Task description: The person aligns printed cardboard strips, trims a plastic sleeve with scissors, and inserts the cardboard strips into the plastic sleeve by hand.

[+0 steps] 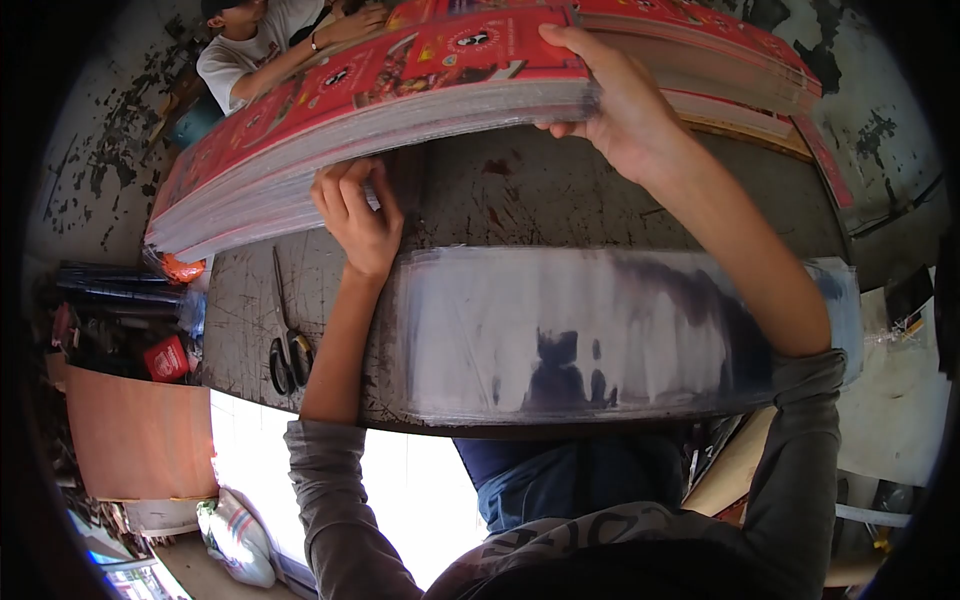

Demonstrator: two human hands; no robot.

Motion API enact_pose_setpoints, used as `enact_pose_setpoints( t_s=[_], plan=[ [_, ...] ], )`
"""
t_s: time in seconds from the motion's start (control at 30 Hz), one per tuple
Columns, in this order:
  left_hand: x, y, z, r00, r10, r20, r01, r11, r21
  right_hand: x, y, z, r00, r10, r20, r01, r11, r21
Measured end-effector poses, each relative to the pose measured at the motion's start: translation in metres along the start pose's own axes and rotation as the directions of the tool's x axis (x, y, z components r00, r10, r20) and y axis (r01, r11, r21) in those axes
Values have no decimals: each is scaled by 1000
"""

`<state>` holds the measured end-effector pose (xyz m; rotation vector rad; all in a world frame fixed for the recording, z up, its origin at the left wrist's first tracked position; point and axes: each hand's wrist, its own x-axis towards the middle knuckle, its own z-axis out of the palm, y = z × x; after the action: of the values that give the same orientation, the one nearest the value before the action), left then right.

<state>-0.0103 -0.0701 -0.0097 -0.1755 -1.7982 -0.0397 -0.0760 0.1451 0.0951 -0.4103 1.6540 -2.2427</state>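
Observation:
A long, thick stack of red printed sheets (400, 80) lies across the far side of the table, its right end raised off the surface. My right hand (625, 110) is closed around that end, thumb on top and fingertips underneath. Against the near lower edge of the stack, my left hand (355, 215) has its fingers curled; what lies inside them is partly hidden. Closer to my body is a pile of clear glossy plastic sheets (480, 330), with reflections on its top. Black-handled scissors (288, 355) lie to the left of my left forearm.
Another person (255, 50) is at the far left, a hand by the red stack. More red stacks (720, 60) stand at the far right. The dark table (480, 190) has a scratched top. A brown board (140, 430) and a red box (166, 358) are off its left side.

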Motion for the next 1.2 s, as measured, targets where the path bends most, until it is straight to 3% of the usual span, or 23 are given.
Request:
enact_pose_setpoints(
  t_s=[0.5,0.7,0.8,0.83,0.9,0.93,0.97,1.03,1.2],
  plan=[
    [2,9,1,998,-66,-14,66,998,8,9,8,18,999,14,-32,-12,998,66],
    [-5,2,0,996,-88,27,87,996,19,35,44,89,985,92,144,-111,985,130],
    [-2,2,1,997,-80,12,80,997,-19,52,44,108,954,142,263,-96,979,-178],
    [0,2,1,998,-66,13,67,997,-44,58,41,108,952,145,269,-98,979,-180],
    [2,2,0,997,-75,36,77,995,-59,68,33,105,905,201,374,-2,883,-470],
    [3,3,0,998,-61,26,63,996,-65,68,33,104,912,210,352,10,847,-531],
    [3,2,0,999,-48,14,48,996,-71,67,32,103,910,215,354,8,846,-533],
    [3,0,2,998,-55,10,55,996,-63,66,32,101,907,146,395,168,734,-658],
    [0,-1,2,999,-46,18,47,996,-73,68,41,106,925,69,373,217,709,-671]
  ],
)
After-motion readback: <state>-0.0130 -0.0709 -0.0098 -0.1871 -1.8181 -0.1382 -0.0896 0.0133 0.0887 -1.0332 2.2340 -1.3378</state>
